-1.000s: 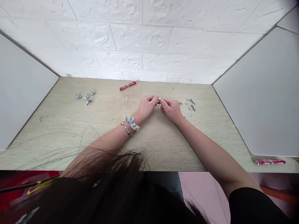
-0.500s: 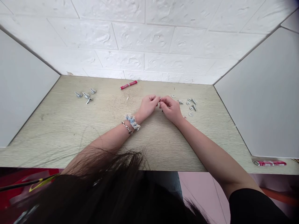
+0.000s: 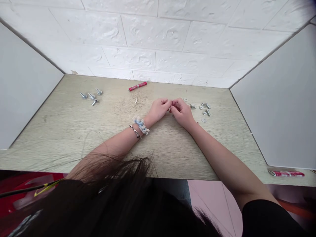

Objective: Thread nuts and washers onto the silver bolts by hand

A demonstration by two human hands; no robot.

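Observation:
My left hand (image 3: 159,109) and my right hand (image 3: 182,113) meet fingertip to fingertip over the middle of the table. Both are closed in a pinch. Whatever sits between the fingers is too small and too covered to name. Just right of my right hand lie loose metal parts: a flat washer (image 3: 203,120), another washer (image 3: 185,99), a bolt (image 3: 208,113), a second bolt (image 3: 207,106) and several nuts, one nut (image 3: 200,107) among them. A further metal piece (image 3: 193,106) lies close by my right hand, its kind unclear.
At the left of the table (image 3: 118,158) rest several bolts (image 3: 92,96) with washers on them. Near the back wall (image 3: 138,59) lies a red tube (image 3: 137,86); another red tube (image 3: 287,173) is by the front right edge. White panels (image 3: 283,105) bound both sides.
The view has tilted and shifted slightly. A small shiny bit that showed between the fingertips is now covered by them; both hands stay together in about the same place.

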